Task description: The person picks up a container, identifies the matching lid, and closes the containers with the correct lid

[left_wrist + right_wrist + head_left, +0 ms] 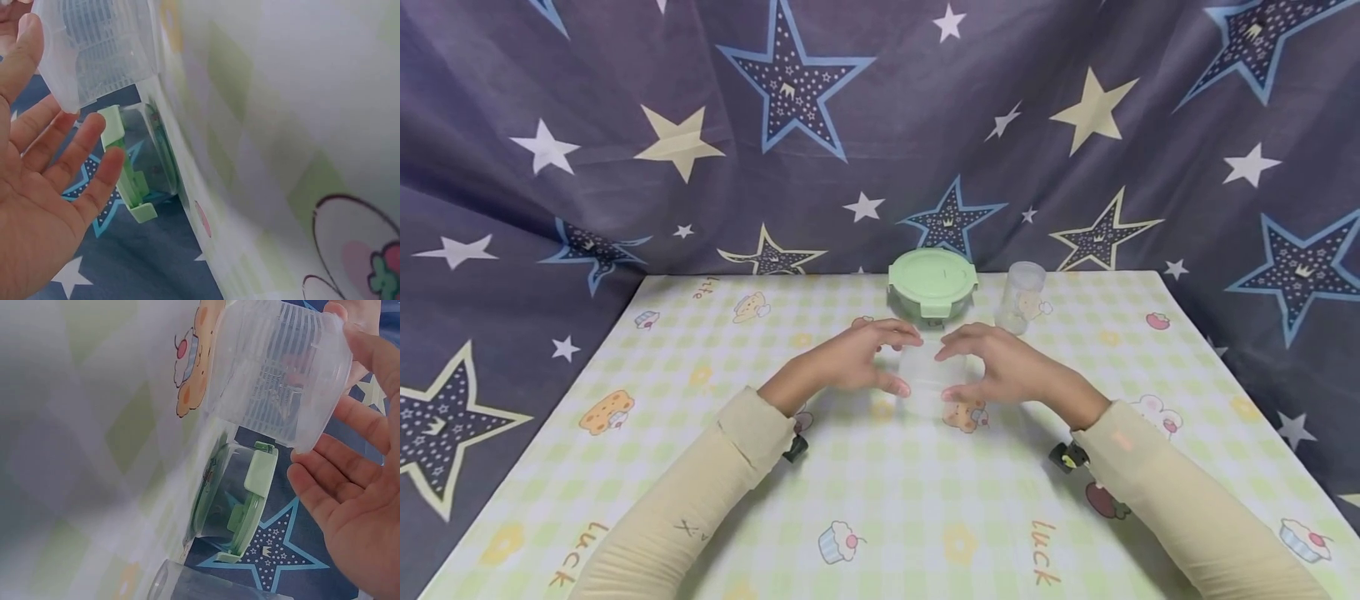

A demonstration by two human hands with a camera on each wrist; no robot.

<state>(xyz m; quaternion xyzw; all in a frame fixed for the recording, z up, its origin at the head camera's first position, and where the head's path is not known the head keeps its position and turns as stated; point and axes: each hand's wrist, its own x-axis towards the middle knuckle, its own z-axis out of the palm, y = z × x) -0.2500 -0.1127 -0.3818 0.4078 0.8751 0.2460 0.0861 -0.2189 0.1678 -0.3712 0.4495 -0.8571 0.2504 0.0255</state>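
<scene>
A translucent plastic box (925, 375) with ribbed or slotted sides stands on the table between both hands. From its left, my left hand (861, 354) holds the upper edge, thumb on the near side and fingers toward the far side. Opposite it, my right hand (1003, 358) holds the right upper edge in the same way. In the right wrist view the box (275, 375) has its thumb at the rim and fingertips by a far corner. The left wrist view shows the left hand's fingers (56, 140) spread, partly behind the box. What is inside cannot be made out.
Behind the box sits a round clear container with a green clip lid (932, 279). A clear cylindrical cup (1022, 296) stands to its right. The table carries a green-checked cartoon cloth (880, 475). A dark star-patterned curtain (880, 125) hangs along the back edge.
</scene>
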